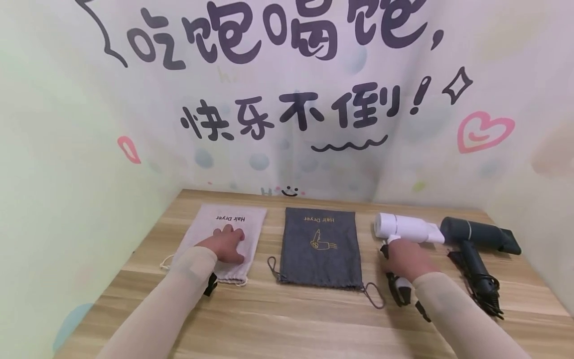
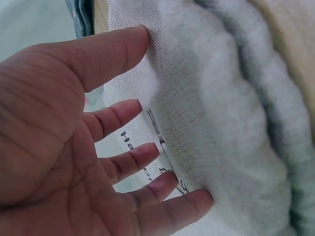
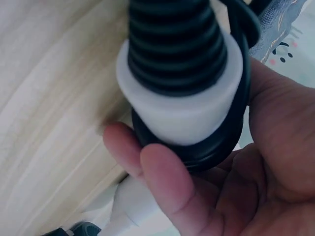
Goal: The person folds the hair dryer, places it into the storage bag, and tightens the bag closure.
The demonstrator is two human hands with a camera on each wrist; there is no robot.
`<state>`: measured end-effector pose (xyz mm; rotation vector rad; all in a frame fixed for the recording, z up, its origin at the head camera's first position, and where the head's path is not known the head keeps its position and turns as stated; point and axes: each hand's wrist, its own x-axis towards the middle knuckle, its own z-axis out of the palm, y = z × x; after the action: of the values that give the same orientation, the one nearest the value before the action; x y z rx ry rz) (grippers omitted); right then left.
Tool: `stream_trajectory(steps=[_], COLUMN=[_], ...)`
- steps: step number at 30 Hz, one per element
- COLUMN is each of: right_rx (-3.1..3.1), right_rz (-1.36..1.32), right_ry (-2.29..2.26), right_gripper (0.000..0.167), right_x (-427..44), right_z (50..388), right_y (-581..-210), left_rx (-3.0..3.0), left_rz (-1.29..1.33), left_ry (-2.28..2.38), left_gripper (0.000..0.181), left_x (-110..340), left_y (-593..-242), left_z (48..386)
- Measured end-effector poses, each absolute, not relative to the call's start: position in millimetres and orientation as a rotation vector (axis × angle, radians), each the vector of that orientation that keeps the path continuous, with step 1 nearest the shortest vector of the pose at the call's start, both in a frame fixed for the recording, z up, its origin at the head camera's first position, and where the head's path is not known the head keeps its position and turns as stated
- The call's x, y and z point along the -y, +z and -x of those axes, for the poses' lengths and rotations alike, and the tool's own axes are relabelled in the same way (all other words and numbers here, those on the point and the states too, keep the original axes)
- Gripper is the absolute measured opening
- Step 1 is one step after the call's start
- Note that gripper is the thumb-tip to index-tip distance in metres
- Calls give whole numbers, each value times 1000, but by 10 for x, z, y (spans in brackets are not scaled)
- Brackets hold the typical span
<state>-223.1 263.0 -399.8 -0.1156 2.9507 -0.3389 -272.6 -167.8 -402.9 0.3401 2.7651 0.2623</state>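
My left hand (image 1: 225, 244) rests on a pale drawstring bag (image 1: 213, 214) printed "Hair Dryer", its fingers spread. In the left wrist view the fingertips (image 2: 199, 200) touch the bag's cloth (image 2: 187, 108), and nothing is pinched. My right hand (image 1: 409, 259) grips the handle of a white hair dryer (image 1: 403, 227), whose barrel lies toward the back of the table. The right wrist view shows the fingers (image 3: 167, 179) curled round the white handle end (image 3: 182, 118) and the black cord wound about it. Part of the handle is hidden by the hand.
A dark grey drawstring bag (image 1: 320, 264) with a yellow dryer print lies mid-table, its cord loop (image 1: 374, 297) toward the white dryer. Right of the white dryer lies a black hair dryer (image 1: 480, 234) with its cord wrapped. A printed cloth wall (image 1: 287, 164) stands behind the wooden table (image 1: 287, 324).
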Motion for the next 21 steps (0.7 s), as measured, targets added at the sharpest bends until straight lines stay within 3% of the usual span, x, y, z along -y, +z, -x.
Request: stream_trajectory(steps=[21], right_rx=[-3145], right_rz=[151], right_ry=[-342], right_gripper=[12], right_x=[-2743], right_z=[2176], right_y=[-4040], left_rx=[-2766], left_rz=[-278], left_ry=[276], left_gripper=[55], left_x=[1647], left_y=[-4037], left_z=[2711])
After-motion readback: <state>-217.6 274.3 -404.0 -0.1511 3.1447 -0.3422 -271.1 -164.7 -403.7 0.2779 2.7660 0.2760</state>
